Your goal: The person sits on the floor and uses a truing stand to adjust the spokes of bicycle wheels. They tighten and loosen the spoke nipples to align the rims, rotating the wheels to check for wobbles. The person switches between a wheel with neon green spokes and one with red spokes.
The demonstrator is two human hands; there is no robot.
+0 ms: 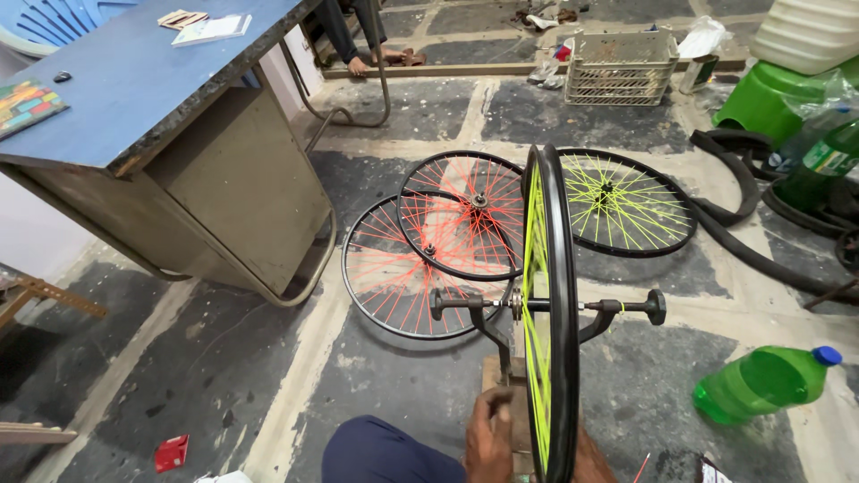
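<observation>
- Upright black wheel [548, 313] with yellow-green spokes stands edge-on in a truing stand [501, 335], its axle running left to right, rising directly between both hands.
- Left hand [489, 434] lies curled closed against the rim's near bottom.
- Right hand [592, 458], mostly hidden behind the rim; grip unclear.

The right hand [592, 458] is mostly hidden behind the wheel [548, 313] and cut off below. The left hand [489, 438] and wheel bottom are cropped; its grip cannot be told.
</observation>
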